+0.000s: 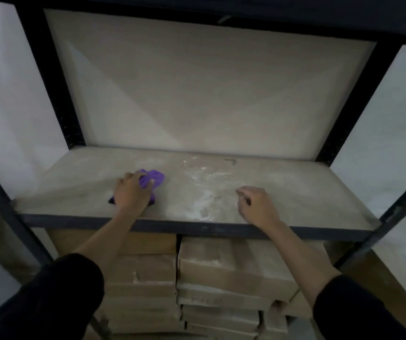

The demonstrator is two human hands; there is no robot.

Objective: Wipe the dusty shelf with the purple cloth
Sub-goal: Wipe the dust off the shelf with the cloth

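Note:
The shelf board (307, 192) is pale and dusty, set in a black metal frame. A patch of white dust (203, 190) spreads across its middle. My left hand (131, 192) presses down on the crumpled purple cloth (154, 179) at the left-centre of the board, fingers closed over it. Part of the cloth sticks out beyond my fingers toward the back. My right hand (256, 204) rests on the board right of the dust patch, fingers loosely curled and holding nothing.
Black uprights (50, 77) (359, 106) stand at both sides, and another shelf hangs overhead. Stacked cardboard boxes (221, 271) fill the level below. A small dark mark (231, 161) sits near the back of the board. White walls flank the rack.

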